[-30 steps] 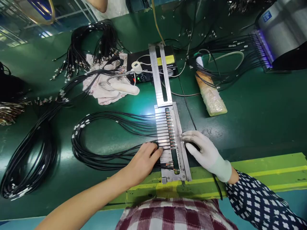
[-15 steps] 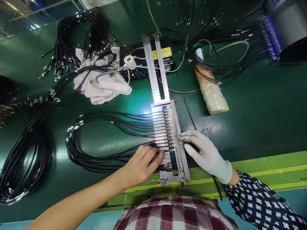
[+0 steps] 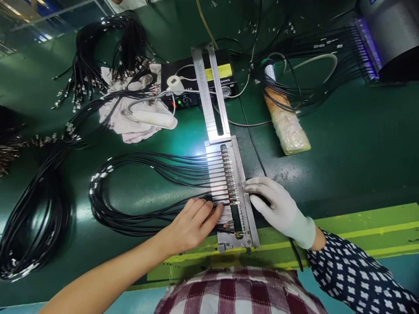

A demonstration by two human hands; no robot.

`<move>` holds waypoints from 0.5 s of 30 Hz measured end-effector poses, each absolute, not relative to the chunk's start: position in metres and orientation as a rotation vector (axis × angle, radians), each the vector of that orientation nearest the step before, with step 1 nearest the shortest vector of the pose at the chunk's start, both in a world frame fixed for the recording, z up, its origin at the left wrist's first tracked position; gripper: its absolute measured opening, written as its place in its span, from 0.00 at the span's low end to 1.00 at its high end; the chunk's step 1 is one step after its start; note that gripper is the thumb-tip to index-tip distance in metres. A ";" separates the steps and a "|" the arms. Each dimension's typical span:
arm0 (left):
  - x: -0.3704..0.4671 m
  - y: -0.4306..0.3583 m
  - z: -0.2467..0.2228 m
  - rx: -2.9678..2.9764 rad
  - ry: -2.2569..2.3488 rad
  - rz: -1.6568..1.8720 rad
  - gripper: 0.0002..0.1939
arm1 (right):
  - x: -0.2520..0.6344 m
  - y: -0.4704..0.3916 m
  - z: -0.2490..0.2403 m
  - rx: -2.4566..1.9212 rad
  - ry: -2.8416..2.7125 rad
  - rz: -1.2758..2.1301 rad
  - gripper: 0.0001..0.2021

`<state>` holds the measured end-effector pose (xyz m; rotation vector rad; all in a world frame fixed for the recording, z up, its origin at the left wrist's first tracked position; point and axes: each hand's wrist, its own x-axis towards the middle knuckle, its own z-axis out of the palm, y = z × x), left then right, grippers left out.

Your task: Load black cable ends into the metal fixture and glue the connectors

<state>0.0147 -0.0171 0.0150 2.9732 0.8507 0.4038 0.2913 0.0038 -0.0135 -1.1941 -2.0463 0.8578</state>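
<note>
A slotted metal jig lies in front of me, with black cables laid side by side across it. Their stripped, terminal-tipped ends line up along the slot. My left hand, bare, has thumb and fingers closed on one black cable at the lower part of the row; the fingers partly hide it. Just below those fingers, a bunch of cable ends rests on the jig. My right hand, in a white glove, grips the jig's right edge with its fingertips.
Behind the jig stands a black control box with a slotted metal bar over it. A wrapped roll lies at the right under cables. Coiled cables and a white cloth are at the left. A grey machine stands far right.
The view has shifted very slightly. Both hands stay at the same places on the jig, and the cables keep their positions.
</note>
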 end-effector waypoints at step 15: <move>0.018 -0.018 0.004 2.860 0.877 0.545 0.15 | 0.292 0.003 -0.016 -1.188 -2.034 0.877 0.09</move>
